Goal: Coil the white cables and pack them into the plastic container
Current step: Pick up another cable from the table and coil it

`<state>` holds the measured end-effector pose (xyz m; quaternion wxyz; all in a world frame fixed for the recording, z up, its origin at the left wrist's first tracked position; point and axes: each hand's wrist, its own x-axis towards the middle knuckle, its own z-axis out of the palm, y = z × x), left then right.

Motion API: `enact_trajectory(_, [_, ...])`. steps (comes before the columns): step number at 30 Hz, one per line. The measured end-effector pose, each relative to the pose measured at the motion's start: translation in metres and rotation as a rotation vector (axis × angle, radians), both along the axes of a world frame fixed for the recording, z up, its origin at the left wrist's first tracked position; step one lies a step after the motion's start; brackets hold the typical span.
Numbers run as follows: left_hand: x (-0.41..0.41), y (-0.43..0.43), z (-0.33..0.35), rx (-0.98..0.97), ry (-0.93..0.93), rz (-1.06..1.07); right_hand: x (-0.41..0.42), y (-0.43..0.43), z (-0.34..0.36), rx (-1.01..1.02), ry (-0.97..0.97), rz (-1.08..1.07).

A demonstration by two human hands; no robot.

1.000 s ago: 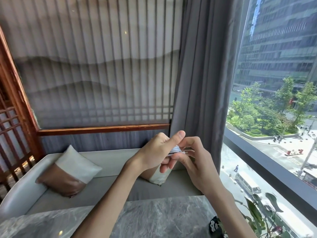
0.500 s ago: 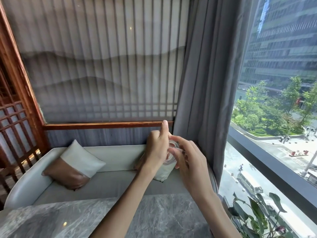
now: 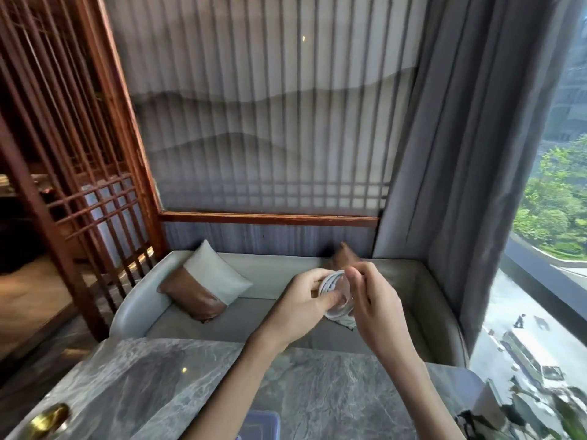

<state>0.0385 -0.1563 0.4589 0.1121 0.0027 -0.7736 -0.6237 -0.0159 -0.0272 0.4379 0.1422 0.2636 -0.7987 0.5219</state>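
A white cable [image 3: 330, 282] wound into a small round coil is held up in the air in front of me, above the far edge of the table. My left hand [image 3: 306, 308] grips the coil from the left, thumb across its lower part. My right hand [image 3: 373, 300] pinches the coil's right side with its fingertips. A corner of the clear plastic container [image 3: 263, 423] with a bluish rim shows at the bottom edge, between my forearms. Part of the coil is hidden by my fingers.
A grey marble table [image 3: 152, 385] lies below my arms. Behind it stands a grey bench [image 3: 254, 319] with a brown and white cushion [image 3: 206, 289]. A brass object [image 3: 47, 419] sits at the table's left corner. A plant [image 3: 540, 411] and a window are at right.
The camera has tilted down and turned left, bringing the table and container corner into view. Both hands keep hold of the coil, which now faces me as a ring.
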Motion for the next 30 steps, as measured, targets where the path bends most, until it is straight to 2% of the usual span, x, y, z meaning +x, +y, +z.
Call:
enact_trajectory(3, [0.018,-0.032,0.0,-0.034,0.005,0.02,0.014,-0.031,0.005,-0.021,-0.035,0.061])
enact_trajectory(7, [0.043,-0.077,0.006,-0.07,0.004,0.087,0.039,-0.066,0.019,0.029,0.014,0.169])
enact_trajectory(12, [0.068,-0.124,0.009,-0.15,0.004,0.051,0.064,-0.097,0.032,0.21,0.0,0.176])
enact_trajectory(15, [0.082,-0.141,0.013,0.013,0.001,-0.06,0.084,-0.108,0.036,0.181,0.081,0.113])
enact_trajectory(20, [0.099,-0.162,0.024,0.465,-0.09,-0.395,0.106,-0.12,0.043,0.061,0.102,0.079])
enact_trajectory(23, [0.104,-0.171,0.027,0.545,-0.083,-0.482,0.113,-0.124,0.05,0.063,0.161,0.047])
enact_trajectory(25, [0.107,-0.172,0.027,0.407,0.014,-0.373,0.119,-0.13,0.054,0.084,0.193,0.031])
enact_trajectory(28, [0.109,-0.171,0.02,-0.087,0.293,0.052,0.125,-0.137,0.055,0.097,0.195,0.017])
enact_trajectory(30, [0.113,-0.17,0.016,-0.238,0.416,0.208,0.126,-0.141,0.056,0.101,0.179,0.0])
